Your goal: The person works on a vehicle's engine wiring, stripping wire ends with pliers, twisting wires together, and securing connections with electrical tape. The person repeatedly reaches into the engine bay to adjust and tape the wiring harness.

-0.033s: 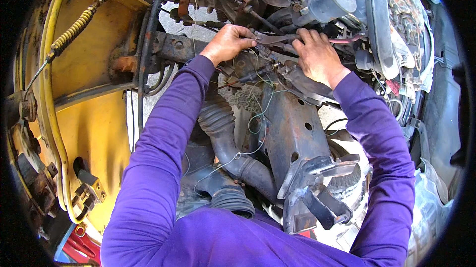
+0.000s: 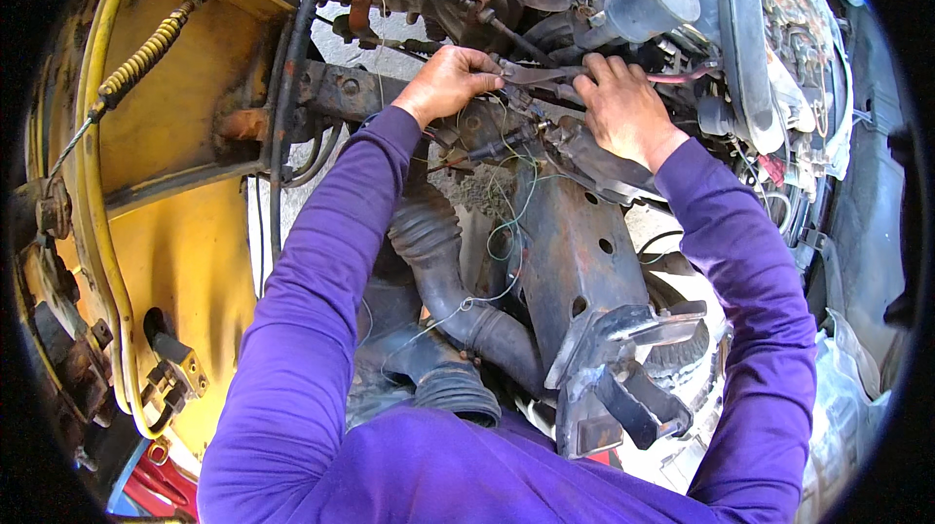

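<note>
Both my hands are at the upper middle, over a bundle of thin wires among engine parts. My left hand (image 2: 452, 84) pinches the left end of a brownish flat strip (image 2: 542, 77) between thumb and fingers. The strip runs across to my right hand (image 2: 626, 113), whose fingers are curled down on its other end; the fingertips are partly hidden. Thin green and white wires (image 2: 527, 195) hang in loops below the hands. A pinkish-red cable (image 2: 682, 78) comes out to the right of my right hand.
A yellow metal panel (image 2: 185, 280) with a yellow hose stands at left. Below my hands are a ribbed black duct (image 2: 429, 232) and a drilled steel frame beam (image 2: 570, 242). A grey pipe elbow (image 2: 648, 8) and tangled wiring (image 2: 794, 66) are at upper right.
The strip between my hands has shifted its shape slightly. Both hands stay in the same place.
</note>
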